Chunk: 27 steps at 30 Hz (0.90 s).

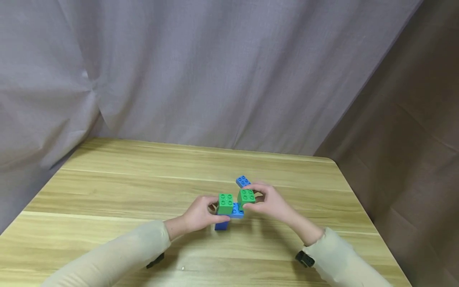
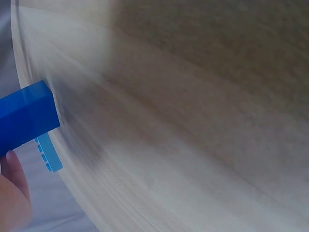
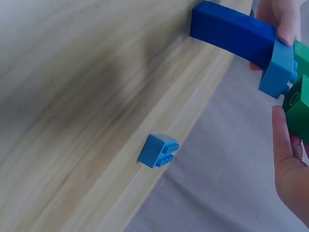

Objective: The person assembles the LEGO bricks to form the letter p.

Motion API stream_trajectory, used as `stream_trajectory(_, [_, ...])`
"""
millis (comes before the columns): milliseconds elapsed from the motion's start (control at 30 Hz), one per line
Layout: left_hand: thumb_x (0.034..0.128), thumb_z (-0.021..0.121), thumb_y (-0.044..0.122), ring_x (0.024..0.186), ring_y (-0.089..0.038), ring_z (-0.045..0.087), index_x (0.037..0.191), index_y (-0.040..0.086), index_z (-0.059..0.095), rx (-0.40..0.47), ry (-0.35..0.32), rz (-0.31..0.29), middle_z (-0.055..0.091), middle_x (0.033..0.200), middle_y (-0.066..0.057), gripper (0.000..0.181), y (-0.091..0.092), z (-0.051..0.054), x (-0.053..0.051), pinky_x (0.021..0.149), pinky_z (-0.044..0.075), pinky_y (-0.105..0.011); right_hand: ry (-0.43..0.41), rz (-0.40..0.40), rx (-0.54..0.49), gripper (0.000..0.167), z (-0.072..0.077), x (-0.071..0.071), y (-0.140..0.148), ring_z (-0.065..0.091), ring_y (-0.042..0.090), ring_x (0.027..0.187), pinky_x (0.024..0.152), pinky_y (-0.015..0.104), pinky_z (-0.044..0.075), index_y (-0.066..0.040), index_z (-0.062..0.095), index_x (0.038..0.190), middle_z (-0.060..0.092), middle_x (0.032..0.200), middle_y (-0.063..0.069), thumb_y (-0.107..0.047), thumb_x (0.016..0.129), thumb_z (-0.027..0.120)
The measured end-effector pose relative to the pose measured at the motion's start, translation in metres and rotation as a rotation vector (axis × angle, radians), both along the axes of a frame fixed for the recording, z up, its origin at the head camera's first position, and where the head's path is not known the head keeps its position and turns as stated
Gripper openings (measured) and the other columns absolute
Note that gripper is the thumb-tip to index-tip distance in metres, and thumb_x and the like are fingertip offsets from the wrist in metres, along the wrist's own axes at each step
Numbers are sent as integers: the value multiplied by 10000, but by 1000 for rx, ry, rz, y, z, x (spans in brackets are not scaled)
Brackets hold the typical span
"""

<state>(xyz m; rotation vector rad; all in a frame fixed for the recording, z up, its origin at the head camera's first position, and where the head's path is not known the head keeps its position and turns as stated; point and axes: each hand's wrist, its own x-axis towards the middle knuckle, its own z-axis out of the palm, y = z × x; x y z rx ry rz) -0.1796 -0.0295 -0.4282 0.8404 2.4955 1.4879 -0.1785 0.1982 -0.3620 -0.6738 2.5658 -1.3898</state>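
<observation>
My left hand [image 1: 202,213] grips a small stack of toy building bricks. At its bottom is a tall dark blue column [image 3: 231,31]; a light blue brick [image 3: 279,70] lies across the column's top and juts out to the right. One green brick [image 1: 225,204] tops the stack's left end. My right hand [image 1: 270,202] pinches a second green brick [image 1: 246,197] over the jutting end of the light blue brick, studs up. In the right wrist view that green brick is close to the light blue studs; whether it is seated cannot be told.
A loose light blue brick [image 3: 157,151] lies on the wooden table [image 1: 143,179], just beyond my right hand. Grey curtains [image 1: 215,79] hang behind the table, and a darker brown curtain [image 1: 412,139] hangs along its right side.
</observation>
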Motion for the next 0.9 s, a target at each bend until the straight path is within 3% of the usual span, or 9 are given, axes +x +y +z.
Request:
stream_trajectory(200, [752,777,238,726,-104,617,1019,37,669,5,12,14,681,832,-40,351,1,-1,0,639,521,-157,38,23,1,404,-5,2,-2,578,184,882,753,218,558,84,604,1119,588,1064,200,-26,755,741])
stream_trajectory(433, [748,780,232,710,-128,640,1019,33,672,-13,38,27,688,823,-57,353,1,-1,1,625,521,-152,122,40,71,397,-7,4,-3,588,230,883,758,211,555,56,620,1105,606,1044,164,-61,750,756])
stream_trajectory(567, [754,776,250,805,-160,680,1034,55,676,-21,50,32,715,900,-65,355,0,-2,1,702,538,-163,142,42,92,405,-7,7,-3,595,219,872,755,245,563,62,621,1105,606,1043,161,-60,746,760])
stream_trajectory(900, [759,772,223,833,-208,686,1014,3,662,30,3,-6,704,920,-125,354,0,-3,0,685,542,-149,201,79,155,433,-6,9,-2,596,149,863,755,237,557,52,612,1125,622,1028,126,-97,749,765])
